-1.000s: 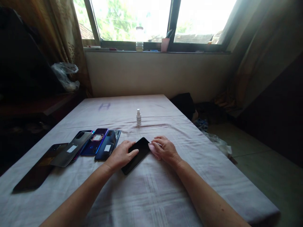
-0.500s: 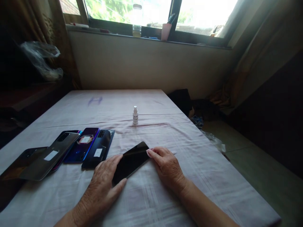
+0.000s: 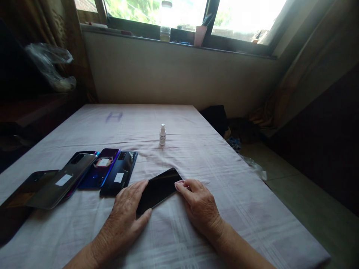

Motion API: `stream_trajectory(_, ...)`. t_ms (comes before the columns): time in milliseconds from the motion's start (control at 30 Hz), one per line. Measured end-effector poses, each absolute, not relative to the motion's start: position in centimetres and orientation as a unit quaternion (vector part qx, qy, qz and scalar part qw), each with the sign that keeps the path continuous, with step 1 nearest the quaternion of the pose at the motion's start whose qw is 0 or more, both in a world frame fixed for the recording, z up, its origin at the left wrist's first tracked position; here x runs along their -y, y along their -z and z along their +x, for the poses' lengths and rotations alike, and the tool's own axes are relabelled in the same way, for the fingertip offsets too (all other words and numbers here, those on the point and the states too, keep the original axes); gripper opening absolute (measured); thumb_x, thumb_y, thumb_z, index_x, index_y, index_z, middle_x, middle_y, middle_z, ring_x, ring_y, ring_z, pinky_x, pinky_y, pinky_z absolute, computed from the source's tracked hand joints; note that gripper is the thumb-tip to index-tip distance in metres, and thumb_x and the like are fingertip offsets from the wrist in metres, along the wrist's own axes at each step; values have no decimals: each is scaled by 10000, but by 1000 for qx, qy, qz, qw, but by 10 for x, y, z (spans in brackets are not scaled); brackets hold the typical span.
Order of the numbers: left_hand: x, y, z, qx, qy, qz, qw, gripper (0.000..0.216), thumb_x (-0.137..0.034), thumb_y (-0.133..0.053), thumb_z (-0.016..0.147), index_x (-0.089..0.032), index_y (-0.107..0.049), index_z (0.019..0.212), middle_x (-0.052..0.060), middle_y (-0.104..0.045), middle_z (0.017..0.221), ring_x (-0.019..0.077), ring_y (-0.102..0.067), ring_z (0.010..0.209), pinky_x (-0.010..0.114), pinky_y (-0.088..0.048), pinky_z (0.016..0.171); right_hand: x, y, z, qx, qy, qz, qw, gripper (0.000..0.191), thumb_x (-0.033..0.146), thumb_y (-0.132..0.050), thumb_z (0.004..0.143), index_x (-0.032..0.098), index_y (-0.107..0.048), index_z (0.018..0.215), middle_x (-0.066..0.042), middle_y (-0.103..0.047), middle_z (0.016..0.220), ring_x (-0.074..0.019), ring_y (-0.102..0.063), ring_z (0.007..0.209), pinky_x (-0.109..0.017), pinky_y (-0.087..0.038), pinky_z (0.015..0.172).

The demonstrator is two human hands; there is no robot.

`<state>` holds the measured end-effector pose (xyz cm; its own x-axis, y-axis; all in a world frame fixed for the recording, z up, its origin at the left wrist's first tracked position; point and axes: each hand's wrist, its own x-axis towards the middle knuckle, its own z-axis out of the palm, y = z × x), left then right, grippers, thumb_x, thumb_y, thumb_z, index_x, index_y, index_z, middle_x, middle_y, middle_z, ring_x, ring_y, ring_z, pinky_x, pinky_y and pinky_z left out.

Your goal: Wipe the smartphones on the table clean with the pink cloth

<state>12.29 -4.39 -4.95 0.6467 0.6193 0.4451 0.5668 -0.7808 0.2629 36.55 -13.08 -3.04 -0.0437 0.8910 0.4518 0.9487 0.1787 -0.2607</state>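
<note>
A black phone [image 3: 158,188] lies screen up, slantwise, on the white cloth of the table [image 3: 196,157]. My left hand [image 3: 126,213] holds its near left end, fingers along the edge and thumb at the near corner. My right hand [image 3: 200,207] rests on the cloth at the phone's right edge with its fingers curled. Something small and pale pink shows at its fingertips against the phone's far corner; I cannot make out what it is.
Left of my hands lies a row of several phones, back up: a dark blue one [image 3: 119,173], a purple one [image 3: 101,170], a grey one [image 3: 63,181]. A small white spray bottle [image 3: 162,135] stands mid-table. The table drops off to the floor [image 3: 308,209] on the right.
My left hand has slid from the middle of the black phone to its near end. My right hand has stayed at the phone's right edge. The view has tilted down a little.
</note>
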Motion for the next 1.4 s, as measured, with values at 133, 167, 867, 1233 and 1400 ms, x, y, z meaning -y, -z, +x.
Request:
stream_trajectory(133, 44, 49, 123, -327, -264, 905, 64, 695, -350, -573, 853, -229, -323, 1490, 118, -572, 1400, 305, -546, 1269, 458, -406, 1073, 131, 30, 362, 750, 33, -606, 264, 334, 102, -549, 904, 255, -665, 1177, -70, -683, 1044, -193, -621, 947, -311, -496, 829)
stream_trajectory(167, 44, 49, 123, -328, -264, 905, 67, 699, -361, -582, 855, -224, -324, 1490, 122, -569, 1403, 309, -543, 1272, 464, -404, 1075, 131, 30, 362, 746, 33, -611, 262, 345, 99, -551, 897, 259, -664, 1181, -70, -683, 1045, -195, -620, 948, -313, -491, 828)
stream_trajectory(867, 45, 61, 126, -330, -278, 902, -7, 729, -329, -523, 913, -214, -204, 1559, 125, -540, 1447, 296, -524, 1311, 442, -455, 1058, 110, 26, 357, 706, 29, -674, 217, 438, 66, -541, 800, 276, -677, 1159, -26, -638, 835, -172, -614, 761, -254, -417, 672)
stream_trajectory(1233, 38, 64, 125, -299, -285, 909, -52, 781, -308, -543, 903, -221, -156, 1575, 111, -559, 1435, 283, -558, 1284, 420, -486, 1040, 106, 27, 353, 716, 37, -666, 207, 412, 74, -560, 754, 273, -684, 1092, -19, -647, 849, -177, -614, 757, -256, -423, 680)
stream_trajectory(1400, 39, 68, 127, -317, -287, 904, 6, 672, -306, -505, 926, -204, -255, 1541, 134, -520, 1466, 291, -479, 1357, 464, -407, 1109, 106, 21, 359, 676, 54, -715, 173, 388, 107, -543, 809, 255, -688, 1138, -42, -650, 877, -188, -618, 790, -264, -422, 698)
